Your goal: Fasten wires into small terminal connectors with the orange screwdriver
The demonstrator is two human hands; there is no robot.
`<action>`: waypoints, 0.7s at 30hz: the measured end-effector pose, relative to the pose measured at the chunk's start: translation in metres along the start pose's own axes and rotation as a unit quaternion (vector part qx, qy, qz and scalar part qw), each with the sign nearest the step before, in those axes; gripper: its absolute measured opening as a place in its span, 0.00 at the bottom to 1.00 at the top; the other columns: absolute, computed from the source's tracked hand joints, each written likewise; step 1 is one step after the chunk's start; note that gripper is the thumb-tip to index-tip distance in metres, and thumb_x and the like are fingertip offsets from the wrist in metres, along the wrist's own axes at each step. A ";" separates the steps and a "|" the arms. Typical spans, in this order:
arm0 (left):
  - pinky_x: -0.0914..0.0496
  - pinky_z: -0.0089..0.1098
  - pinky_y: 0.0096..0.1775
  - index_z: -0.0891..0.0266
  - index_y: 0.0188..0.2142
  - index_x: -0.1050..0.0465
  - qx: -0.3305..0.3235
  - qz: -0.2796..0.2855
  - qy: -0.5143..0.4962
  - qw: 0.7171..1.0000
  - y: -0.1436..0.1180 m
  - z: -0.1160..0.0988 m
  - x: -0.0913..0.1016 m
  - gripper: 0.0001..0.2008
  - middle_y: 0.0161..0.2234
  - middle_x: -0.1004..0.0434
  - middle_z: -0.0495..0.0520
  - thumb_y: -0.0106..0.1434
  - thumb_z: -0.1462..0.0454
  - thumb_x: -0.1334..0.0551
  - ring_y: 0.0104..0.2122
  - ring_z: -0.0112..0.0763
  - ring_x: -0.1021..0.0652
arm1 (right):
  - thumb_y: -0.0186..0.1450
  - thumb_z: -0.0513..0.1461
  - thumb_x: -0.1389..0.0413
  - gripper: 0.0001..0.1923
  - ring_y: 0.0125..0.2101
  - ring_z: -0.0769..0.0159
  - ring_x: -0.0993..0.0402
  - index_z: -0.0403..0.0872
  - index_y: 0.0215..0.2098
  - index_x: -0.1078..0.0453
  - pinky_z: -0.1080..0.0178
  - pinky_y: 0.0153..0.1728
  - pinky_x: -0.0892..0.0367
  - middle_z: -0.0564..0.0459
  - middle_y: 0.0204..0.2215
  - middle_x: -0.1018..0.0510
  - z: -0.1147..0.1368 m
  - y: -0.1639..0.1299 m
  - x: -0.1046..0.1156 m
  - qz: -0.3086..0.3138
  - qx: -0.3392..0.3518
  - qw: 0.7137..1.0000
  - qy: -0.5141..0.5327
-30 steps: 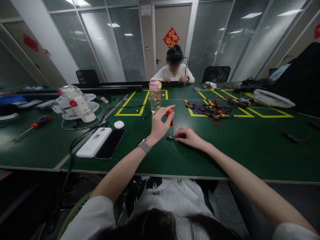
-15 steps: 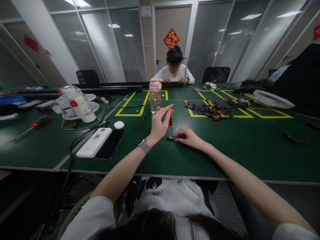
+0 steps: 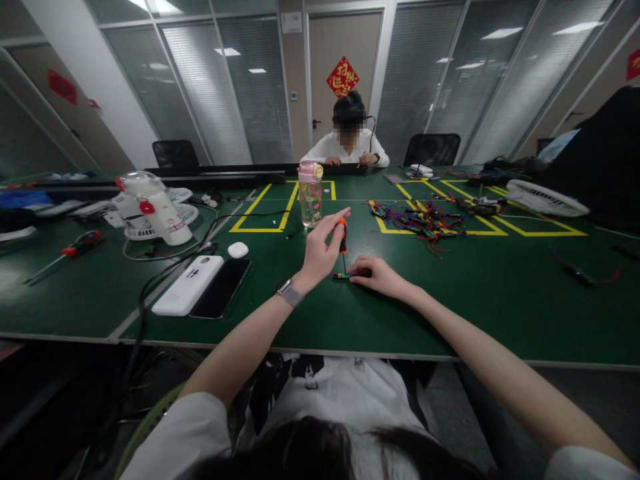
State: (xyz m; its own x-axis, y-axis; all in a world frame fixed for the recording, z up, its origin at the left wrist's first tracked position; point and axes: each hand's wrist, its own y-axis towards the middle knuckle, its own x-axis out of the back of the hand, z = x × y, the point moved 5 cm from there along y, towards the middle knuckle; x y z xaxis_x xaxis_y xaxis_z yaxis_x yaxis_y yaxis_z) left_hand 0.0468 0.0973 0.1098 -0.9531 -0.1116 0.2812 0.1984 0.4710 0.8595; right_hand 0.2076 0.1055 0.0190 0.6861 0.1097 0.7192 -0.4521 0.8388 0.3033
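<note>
My left hand [image 3: 323, 250] is closed round the orange and black handle of a screwdriver [image 3: 343, 241], its thumb against the handle. The shaft points down, nearly upright, and its tip meets a small green circuit board [image 3: 343, 275] lying on the green table. From the right, my right hand [image 3: 377, 276] pinches the board's near end, where red and dark wires come off it. My fingers partly cover that end of the board. Whether a screw sits under the tip is too small to tell.
A pink-lidded bottle [image 3: 311, 195] stands just beyond my left hand. Tangled wired boards [image 3: 425, 219] lie at the right back. A white power bank [image 3: 189, 285], a black phone [image 3: 221, 289] and another screwdriver [image 3: 65, 255] lie at left. A person [image 3: 349, 141] sits opposite.
My left hand and the screwdriver handle have shifted very slightly to the right, and the shaft looks a little more upright. My right hand and the board stay in place.
</note>
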 end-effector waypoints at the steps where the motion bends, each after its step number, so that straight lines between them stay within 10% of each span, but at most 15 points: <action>1: 0.28 0.38 0.51 0.56 0.57 0.28 -0.001 -0.004 0.005 1.000 0.000 0.000 0.000 0.15 0.49 0.21 0.56 0.75 0.61 0.46 0.48 0.34 0.22 | 0.61 0.36 0.37 0.07 0.30 0.66 0.28 0.45 0.38 0.19 0.63 0.34 0.32 0.50 0.32 0.24 0.000 0.000 0.000 0.000 0.001 1.000 -0.002; 7: 0.28 0.34 0.42 0.59 0.43 0.24 -0.019 -0.056 0.040 0.997 -0.001 0.000 0.005 0.08 0.37 0.26 0.52 0.69 0.58 0.36 0.37 0.32 0.25 | 0.61 0.36 0.37 0.07 0.30 0.66 0.28 0.45 0.38 0.19 0.63 0.34 0.32 0.51 0.31 0.24 0.001 -0.001 0.001 -0.002 0.002 1.000 -0.006; 14: 0.30 0.39 0.52 0.57 0.56 0.29 -0.015 -0.015 0.021 1.000 -0.003 -0.003 -0.001 0.17 0.48 0.26 0.57 0.77 0.61 0.53 0.49 0.36 0.25 | 0.61 0.36 0.37 0.07 0.30 0.66 0.27 0.45 0.38 0.19 0.62 0.35 0.31 0.50 0.31 0.23 0.001 -0.001 0.001 -0.001 0.005 1.000 0.000; 21: 0.28 0.35 0.44 0.56 0.52 0.26 -0.019 -0.049 0.050 0.997 -0.003 0.000 0.002 0.12 0.38 0.28 0.52 0.73 0.59 0.41 0.39 0.32 0.25 | 0.61 0.36 0.37 0.07 0.29 0.66 0.28 0.45 0.38 0.19 0.63 0.34 0.31 0.51 0.31 0.24 0.002 -0.001 0.002 0.000 0.002 1.000 0.003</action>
State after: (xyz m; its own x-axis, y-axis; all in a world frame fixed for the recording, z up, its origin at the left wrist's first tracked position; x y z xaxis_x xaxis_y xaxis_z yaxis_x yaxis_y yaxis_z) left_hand 0.0447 0.0953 0.1075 -0.9410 -0.2431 0.2353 0.1165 0.4200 0.9000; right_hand 0.2079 0.1039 0.0213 0.6896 0.1122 0.7155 -0.4542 0.8365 0.3065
